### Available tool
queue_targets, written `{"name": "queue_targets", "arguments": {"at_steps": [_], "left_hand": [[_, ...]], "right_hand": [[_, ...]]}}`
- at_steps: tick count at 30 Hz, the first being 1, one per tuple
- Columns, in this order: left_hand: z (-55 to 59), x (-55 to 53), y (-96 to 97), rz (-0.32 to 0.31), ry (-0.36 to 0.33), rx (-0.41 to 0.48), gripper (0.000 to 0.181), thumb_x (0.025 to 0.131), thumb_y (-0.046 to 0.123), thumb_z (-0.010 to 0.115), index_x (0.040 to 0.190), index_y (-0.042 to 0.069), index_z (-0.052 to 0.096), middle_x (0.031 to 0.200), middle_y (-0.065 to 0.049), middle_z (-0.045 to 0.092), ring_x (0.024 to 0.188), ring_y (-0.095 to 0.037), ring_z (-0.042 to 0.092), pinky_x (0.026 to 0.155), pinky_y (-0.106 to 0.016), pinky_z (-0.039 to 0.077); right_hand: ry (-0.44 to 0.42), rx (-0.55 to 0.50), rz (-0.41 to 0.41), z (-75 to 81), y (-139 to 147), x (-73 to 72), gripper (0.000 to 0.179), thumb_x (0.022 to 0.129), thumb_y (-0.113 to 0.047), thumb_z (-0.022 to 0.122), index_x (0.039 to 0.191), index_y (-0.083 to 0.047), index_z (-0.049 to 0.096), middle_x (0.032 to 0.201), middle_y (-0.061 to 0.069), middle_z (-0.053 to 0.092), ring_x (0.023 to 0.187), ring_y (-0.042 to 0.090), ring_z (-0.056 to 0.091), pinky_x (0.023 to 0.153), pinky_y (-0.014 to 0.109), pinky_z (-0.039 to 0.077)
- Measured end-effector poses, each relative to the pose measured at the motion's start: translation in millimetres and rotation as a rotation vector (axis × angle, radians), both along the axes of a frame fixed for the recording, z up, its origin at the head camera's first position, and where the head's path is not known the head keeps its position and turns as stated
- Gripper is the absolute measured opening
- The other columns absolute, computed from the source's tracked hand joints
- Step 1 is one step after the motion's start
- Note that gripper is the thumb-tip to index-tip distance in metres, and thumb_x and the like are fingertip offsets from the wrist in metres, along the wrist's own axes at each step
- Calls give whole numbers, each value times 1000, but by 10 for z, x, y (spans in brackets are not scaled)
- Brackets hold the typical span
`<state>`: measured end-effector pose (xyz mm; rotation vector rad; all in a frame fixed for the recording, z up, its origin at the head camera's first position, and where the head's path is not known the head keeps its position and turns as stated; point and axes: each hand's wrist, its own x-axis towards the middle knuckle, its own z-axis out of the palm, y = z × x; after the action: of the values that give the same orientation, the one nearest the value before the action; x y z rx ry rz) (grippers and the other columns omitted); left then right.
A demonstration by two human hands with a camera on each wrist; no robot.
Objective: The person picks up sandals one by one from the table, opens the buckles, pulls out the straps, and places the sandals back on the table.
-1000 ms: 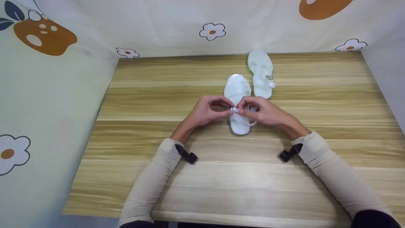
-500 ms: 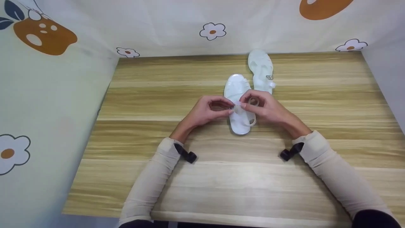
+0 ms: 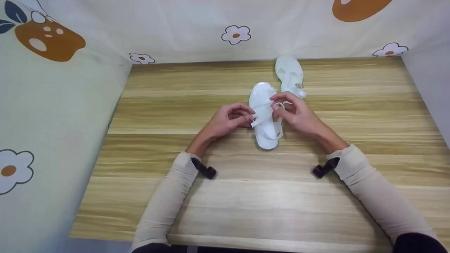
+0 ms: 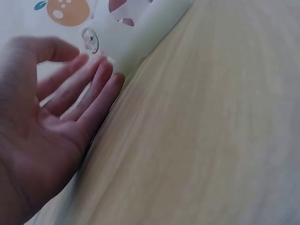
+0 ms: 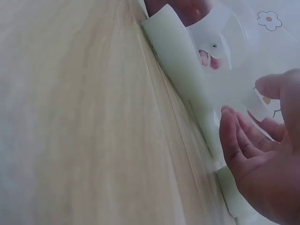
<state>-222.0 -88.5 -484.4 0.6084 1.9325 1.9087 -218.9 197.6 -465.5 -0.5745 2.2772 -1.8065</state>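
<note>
A white sandal (image 3: 266,142) lies on the wooden table between both hands, toe pointing away from me. A strap (image 3: 262,116) crosses it, its end hanging over the left edge. Beside that end, my left hand (image 3: 235,119) has its fingers loosely bent. In the left wrist view a small oval metal buckle (image 4: 90,41) shows just beyond the thumb. Over the sandal's right side, my right hand (image 3: 294,111) is at a looped strap (image 3: 281,129). Its thumb and fingers stand apart in the right wrist view, near the pale sole (image 5: 176,51).
A second white sandal (image 3: 289,70) lies behind to the right, with a metal buckle on its right side; my right hand partly covers it. Patterned cloth (image 3: 190,31) hangs along the table's back edge. Black wrist cameras (image 3: 211,172) stick out from both sleeves.
Both hands pinched small parts together over the sandal's middle. They have since parted, the right moving up and right, the left slightly left, and the strap now lies across the sandal.
</note>
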Motion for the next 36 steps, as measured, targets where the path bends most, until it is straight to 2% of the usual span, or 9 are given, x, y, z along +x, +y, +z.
{"name": "queue_targets", "arguments": {"at_steps": [3, 6, 11, 15, 20, 25, 28, 31, 36], "left_hand": [[22, 17, 64, 88, -61, -38, 19, 104, 3, 66, 118, -9, 69, 104, -18, 76, 94, -22, 78, 88, -43, 68], [67, 50, 120, 159, -68, -102, 15, 104, 1, 64, 115, -9, 69, 101, -17, 75, 89, -21, 77, 84, -40, 68], [148, 123, 171, 247, -15, -233, 11, 104, 2, 65, 110, -4, 73, 104, -15, 76, 90, -19, 78, 83, -33, 67], [186, 172, 201, 297, 41, -318, 11, 103, 5, 66, 109, 0, 74, 106, -14, 78, 93, -17, 79, 80, -29, 67], [214, 202, 245, 324, 55, -317, 14, 104, 6, 63, 111, 0, 73, 107, -15, 80, 91, -19, 81, 76, -29, 67], [251, 228, 281, 344, 74, -308, 13, 104, 7, 64, 111, 1, 73, 103, -14, 81, 91, -16, 80, 74, -29, 67], [258, 237, 298, 365, 95, -302, 14, 103, 8, 65, 112, 1, 74, 105, -14, 82, 92, -16, 80, 73, -28, 66], [255, 240, 315, 389, 117, -289, 14, 102, 8, 66, 111, 2, 75, 110, -13, 82, 97, -17, 80, 75, -28, 66], [244, 196, 324, 446, 182, -317, 12, 102, 11, 69, 110, 9, 78, 114, -8, 83, 103, -15, 80, 87, -28, 65]], "right_hand": [[-34, 36, -33, 5, 35, 5, 39, 111, -22, 64, 140, 3, 59, 116, 16, 66, 90, 16, 73, 72, 23, 58], [-64, 68, -43, 13, 68, 12, 41, 111, -28, 64, 138, 2, 61, 114, 20, 71, 88, 15, 75, 72, 26, 61], [-127, 127, -31, 27, 86, 19, 43, 110, -36, 65, 132, 1, 65, 113, 24, 78, 84, 15, 79, 76, 32, 66], [-148, 145, -8, 47, 65, 30, 42, 109, -34, 67, 129, 2, 67, 113, 25, 78, 87, 15, 81, 78, 36, 68], [-122, 159, -10, 81, 45, 63, 34, 109, -28, 68, 123, 3, 69, 107, 21, 79, 89, 15, 81, 77, 36, 68], [-41, 191, -31, 97, 16, 96, 26, 108, -21, 68, 119, 1, 70, 104, 10, 80, 105, 24, 80, 79, 28, 66], [12, 206, -40, 83, -6, 110, 28, 107, -19, 69, 127, 0, 68, 111, 13, 78, 115, 30, 78, 84, 22, 64], [36, 206, -53, 74, -36, 132, 38, 107, -20, 69, 140, -3, 61, 122, 17, 76, 122, 31, 74, 88, 19, 60], [13, 141, -73, 60, -114, 125, 53, 107, -20, 67, 155, -7, 48, 137, 19, 73, 130, 29, 69, 95, 18, 57]]}}
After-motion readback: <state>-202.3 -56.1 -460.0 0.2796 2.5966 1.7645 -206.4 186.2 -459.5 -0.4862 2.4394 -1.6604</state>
